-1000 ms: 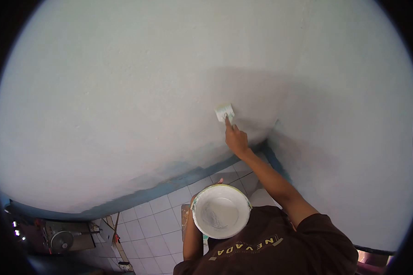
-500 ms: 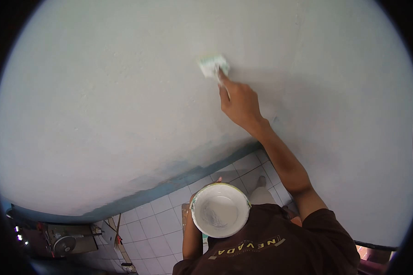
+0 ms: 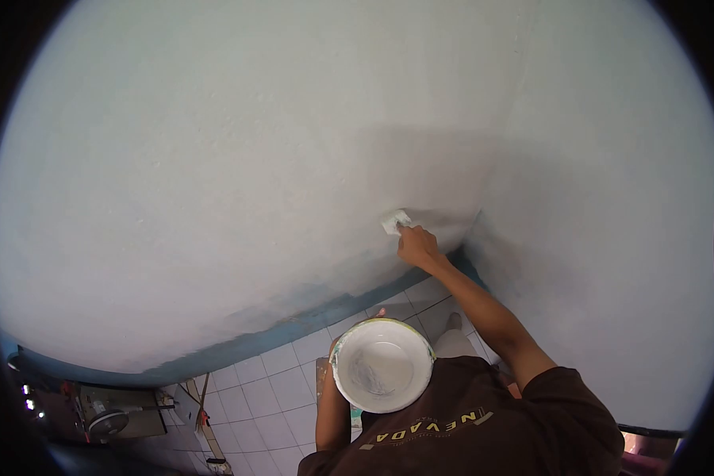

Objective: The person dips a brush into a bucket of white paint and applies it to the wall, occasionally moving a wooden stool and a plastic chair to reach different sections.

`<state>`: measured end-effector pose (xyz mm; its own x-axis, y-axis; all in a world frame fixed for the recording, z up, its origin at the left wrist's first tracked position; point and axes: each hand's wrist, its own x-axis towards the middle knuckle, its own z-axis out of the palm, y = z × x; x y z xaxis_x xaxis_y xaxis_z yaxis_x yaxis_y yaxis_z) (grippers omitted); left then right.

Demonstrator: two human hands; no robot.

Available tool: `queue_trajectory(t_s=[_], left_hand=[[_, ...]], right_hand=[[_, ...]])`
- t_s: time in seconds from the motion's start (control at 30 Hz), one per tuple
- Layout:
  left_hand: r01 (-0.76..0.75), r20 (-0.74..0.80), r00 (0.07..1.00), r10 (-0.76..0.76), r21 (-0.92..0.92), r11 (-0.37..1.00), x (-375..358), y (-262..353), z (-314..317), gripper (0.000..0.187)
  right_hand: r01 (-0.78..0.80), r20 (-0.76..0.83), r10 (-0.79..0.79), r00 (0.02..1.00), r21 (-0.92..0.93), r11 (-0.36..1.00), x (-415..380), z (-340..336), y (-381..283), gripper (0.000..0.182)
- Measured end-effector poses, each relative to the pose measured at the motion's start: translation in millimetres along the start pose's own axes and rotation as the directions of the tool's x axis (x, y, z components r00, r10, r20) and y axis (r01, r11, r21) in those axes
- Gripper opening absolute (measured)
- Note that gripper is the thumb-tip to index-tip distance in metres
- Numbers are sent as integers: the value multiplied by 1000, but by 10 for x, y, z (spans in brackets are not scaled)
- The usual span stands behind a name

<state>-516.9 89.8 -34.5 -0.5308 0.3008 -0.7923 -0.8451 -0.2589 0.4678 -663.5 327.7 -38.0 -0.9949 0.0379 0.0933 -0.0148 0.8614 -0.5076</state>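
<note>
My right hand (image 3: 420,247) is closed round the handle of a wide paintbrush (image 3: 394,221). The brush's white-coated head lies against the wall (image 3: 238,166), low down and left of the corner. Close to my chest, a white bucket (image 3: 346,389) with pale paint inside is held by my left hand (image 3: 381,312). Only some fingertips show past the bucket's far rim; the rest of that hand is hidden behind it.
Blue paint (image 3: 293,321) runs along the wall's foot above the white floor tiles (image 3: 250,397). A second wall (image 3: 611,262) meets the first at right. A fan (image 3: 107,420) and a long wooden-looking piece (image 3: 208,432) are at lower left.
My right hand and the paintbrush have moved down the wall and slightly right, towards the blue lower strip. The bucket and my left hand have stayed almost in place.
</note>
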Motion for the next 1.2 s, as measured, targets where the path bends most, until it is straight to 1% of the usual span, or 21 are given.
queue_trajectory(t_s=[0.07,0.13,0.17,0.23,0.27,0.33,0.47,0.53,0.6,0.67,0.73,0.77,0.8,0.83,0.9,0.93,0.97,1.03,1.07,1.13,1.2], left_hand=[[105,-5,994,-105,66,992,97,-51,-100,35],[-80,137,986,94,-106,991,424,-230,-380,37],[-73,143,986,89,-112,991,363,-207,-327,37],[79,74,995,-74,-73,994,43,-22,-98,42],[81,77,994,-76,-71,994,-116,67,27,42],[165,-6,986,-166,107,980,-334,199,224,49],[191,0,981,-194,177,965,-294,238,211,54],[211,-27,977,-210,200,957,-384,258,245,56],[212,-30,977,-211,230,950,-579,294,366,57],[199,-27,980,-199,269,942,-460,270,291,58],[126,169,969,-179,285,950,-120,153,10,61],[123,169,970,-176,287,950,-142,167,23,61],[210,78,968,-239,272,939,-173,179,81,60],[297,-13,953,-304,249,922,-182,180,104,60],[205,73,971,-229,246,947,-150,151,41,58],[122,157,974,-161,231,965,-138,132,29,56],[120,160,974,-160,233,965,-187,115,62,56],[-20,160,987,-2,133,991,-343,93,126,53],[-15,156,988,-7,137,990,-301,97,100,53],[215,57,972,-228,176,961,-165,85,28,45],[233,60,968,-245,154,960,-150,82,30,46]], right_hand=[[-3,14,3,1000,-3,1000,42,-84,57,51],[76,-141,-73,987,11,997,221,-560,-192,44],[83,-156,-76,985,42,996,315,-942,-375,40],[117,-229,-104,968,43,992,357,-1703,-807,35],[144,-289,-135,948,10,989,323,-2005,-998,33],[265,-425,-253,869,-31,964,233,-2354,-1240,34],[297,-569,-248,784,-7,955,206,-2558,-1495,34],[251,-602,-335,725,-223,942,401,-2169,-1297,39],[260,-595,-381,708,-282,923,621,-1438,-889,54],[212,-491,-296,819,-221,952,402,-977,-691,54],[150,-313,-195,929,-164,975,242,-565,-410,52],[120,-187,-143,972,-127,985,172,-397,-240,52],[85,-56,-91,994,-96,992,136,-322,-109,53],[84,-58,-89,994,-95,992,121,-296,-24,53],[124,12,-124,992,-145,982,152,-446,-86,51],[106,-42,-112,993,-141,984,259,-565,-113,49],[85,-91,-98,991,-136,987,317,-995,-390,47],[92,-131,-103,986,-89,992,493,-1785,-808,43],[162,-200,-173,964,-70,984,568,-2093,-936,43],[217,-408,-253,877,-132,967,519,-2611,-1321,35],[292,-612,-321,723,-150,944,346,-2934,-1669,34]])
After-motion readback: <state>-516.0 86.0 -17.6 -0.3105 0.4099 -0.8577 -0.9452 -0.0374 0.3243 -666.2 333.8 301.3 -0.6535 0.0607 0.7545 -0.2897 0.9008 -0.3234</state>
